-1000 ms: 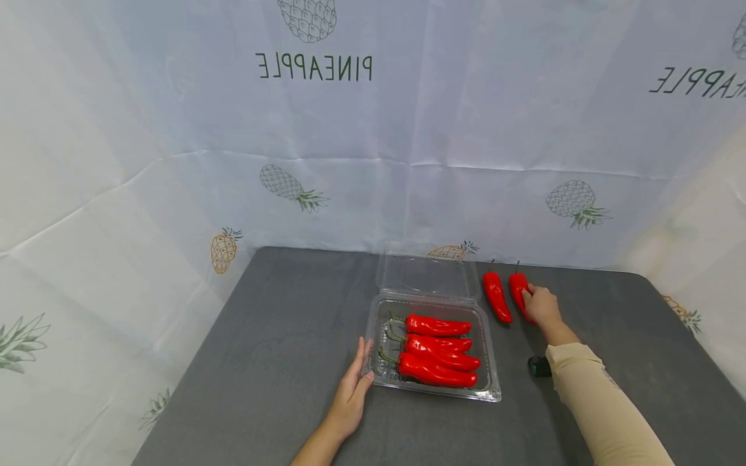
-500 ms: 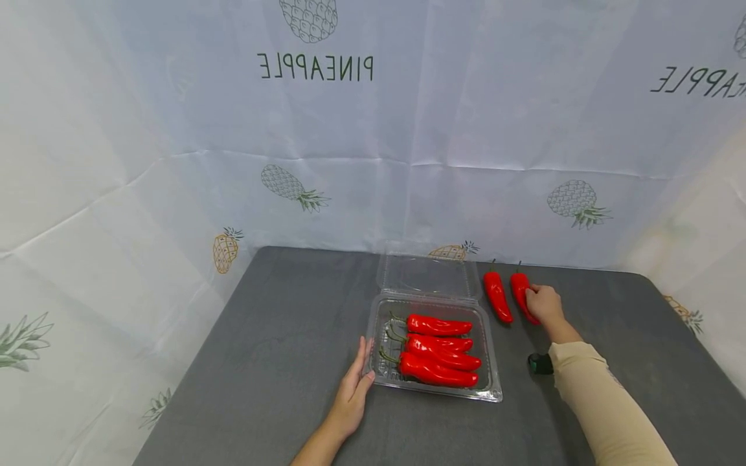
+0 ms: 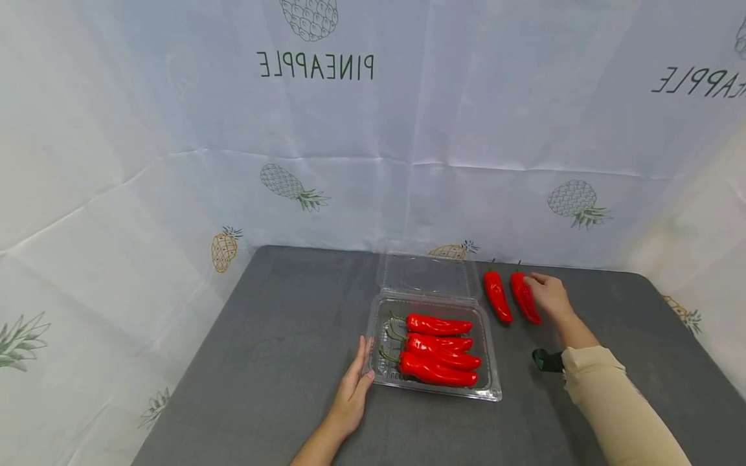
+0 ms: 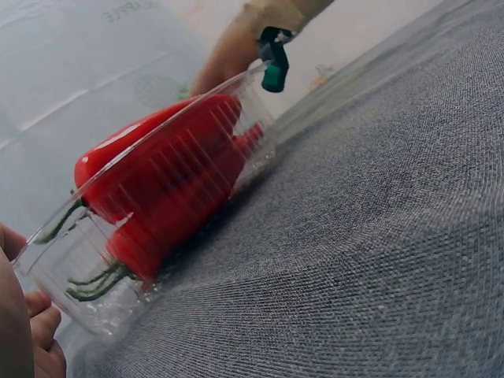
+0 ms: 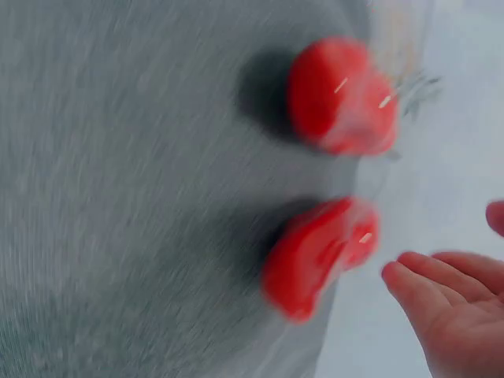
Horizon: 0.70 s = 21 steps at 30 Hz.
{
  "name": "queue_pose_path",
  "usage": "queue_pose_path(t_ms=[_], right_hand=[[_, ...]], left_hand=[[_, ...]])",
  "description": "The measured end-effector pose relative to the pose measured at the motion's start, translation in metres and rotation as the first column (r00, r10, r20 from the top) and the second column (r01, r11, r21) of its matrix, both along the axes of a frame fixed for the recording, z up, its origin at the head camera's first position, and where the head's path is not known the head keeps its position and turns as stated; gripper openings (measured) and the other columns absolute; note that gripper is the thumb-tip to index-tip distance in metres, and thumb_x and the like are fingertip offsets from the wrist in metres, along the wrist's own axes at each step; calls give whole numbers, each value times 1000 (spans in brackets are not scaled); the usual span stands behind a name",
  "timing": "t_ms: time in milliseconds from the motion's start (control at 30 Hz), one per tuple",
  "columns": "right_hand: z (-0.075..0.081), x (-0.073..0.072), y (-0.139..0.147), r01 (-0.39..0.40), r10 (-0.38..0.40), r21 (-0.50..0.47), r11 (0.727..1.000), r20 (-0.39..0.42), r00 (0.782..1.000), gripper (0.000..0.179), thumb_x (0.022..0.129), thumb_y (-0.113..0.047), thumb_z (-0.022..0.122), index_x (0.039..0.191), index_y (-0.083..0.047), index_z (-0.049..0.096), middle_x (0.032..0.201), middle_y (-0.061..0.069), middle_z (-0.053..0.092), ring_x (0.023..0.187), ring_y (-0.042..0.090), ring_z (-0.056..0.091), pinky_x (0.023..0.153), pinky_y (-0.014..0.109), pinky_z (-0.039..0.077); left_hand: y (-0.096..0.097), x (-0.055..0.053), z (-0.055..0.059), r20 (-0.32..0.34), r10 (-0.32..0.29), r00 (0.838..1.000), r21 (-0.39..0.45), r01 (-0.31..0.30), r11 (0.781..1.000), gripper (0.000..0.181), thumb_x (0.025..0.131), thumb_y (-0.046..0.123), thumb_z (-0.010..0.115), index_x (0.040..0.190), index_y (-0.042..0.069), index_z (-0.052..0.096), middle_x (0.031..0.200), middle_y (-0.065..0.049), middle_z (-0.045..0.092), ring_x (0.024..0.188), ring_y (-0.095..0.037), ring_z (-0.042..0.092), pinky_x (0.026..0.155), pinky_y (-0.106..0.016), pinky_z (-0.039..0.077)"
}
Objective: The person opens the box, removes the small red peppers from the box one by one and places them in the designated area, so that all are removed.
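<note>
In the head view, a clear plastic clamshell container (image 3: 494, 382) stands on the table with its lid folded back. Several red peppers (image 3: 438, 372) lie side by side in its base, green stems to the left. My left hand (image 3: 348, 400) holds the container's left edge, thumb at the near left corner and fingers along the side. At the right, two more red peppers lie on the table: a left one (image 3: 497, 296) and a right one (image 3: 524, 299). My right hand (image 3: 550, 296) hovers by the right one; in the right wrist view its extended fingers (image 5: 405, 276) stand apart from that pepper.
The lid (image 3: 428, 275) leans toward the pineapple-print cloth (image 3: 408, 116) behind the dark grey table (image 3: 303, 323). A dark wrist strap piece (image 3: 546, 360) hangs below my right wrist, by the beige sleeve.
My right hand has let go of the right loose pepper and drawn slightly up and to the right. That pepper stays on the table. My left hand and the container have kept still.
</note>
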State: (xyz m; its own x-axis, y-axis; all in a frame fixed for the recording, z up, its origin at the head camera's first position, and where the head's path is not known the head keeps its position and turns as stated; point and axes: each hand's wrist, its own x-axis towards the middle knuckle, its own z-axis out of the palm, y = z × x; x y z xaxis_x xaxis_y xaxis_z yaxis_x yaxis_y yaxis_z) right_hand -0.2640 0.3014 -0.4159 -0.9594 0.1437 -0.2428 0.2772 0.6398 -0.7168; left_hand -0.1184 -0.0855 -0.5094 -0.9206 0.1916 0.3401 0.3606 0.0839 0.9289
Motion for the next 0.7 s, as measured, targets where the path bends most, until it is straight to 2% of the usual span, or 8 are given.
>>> queue_pose_path(t_ms=[133,233,400,567,700], right_hand=[[11,5,-11,-71,78,-184,980,31,996,63,100,-37,30,145,6,16,150,31,14,137,44,22,110,52,27],[20,11,-22,-149,160,-247,957,24,987,66,100,-37,35,145,7,17,151,31,13,138,42,21,110,49,27],[28,22,-42,-281,289,-192,940,13,957,65,98,-39,42,142,7,28,149,30,22,137,42,27,109,50,30],[27,32,-58,-356,358,-136,925,-10,934,62,96,-40,48,138,5,38,143,27,37,130,41,38,104,51,38],[23,41,-72,-448,449,-122,886,-21,893,58,94,-36,52,135,4,44,136,26,47,122,39,48,98,50,44]], left_hand=[[0,0,0,5,1,1000,-4,-1,1000,58,95,0,40,146,-7,13,147,-29,28,135,9,19,105,-2,13],[0,0,0,1,3,1000,-2,-3,1000,58,95,0,40,146,-8,13,147,-29,28,135,9,19,105,-2,13],[0,0,0,-2,4,1000,-2,-4,1000,58,95,-1,40,146,-8,13,147,-29,28,135,9,19,105,-2,13],[0,1,-1,5,3,1000,-7,-2,1000,58,95,-3,40,146,-8,12,147,-29,28,135,9,19,105,-2,13],[0,1,-1,8,5,1000,-9,-5,1000,58,95,-1,40,146,-8,12,147,-28,28,135,9,19,105,-2,13]])
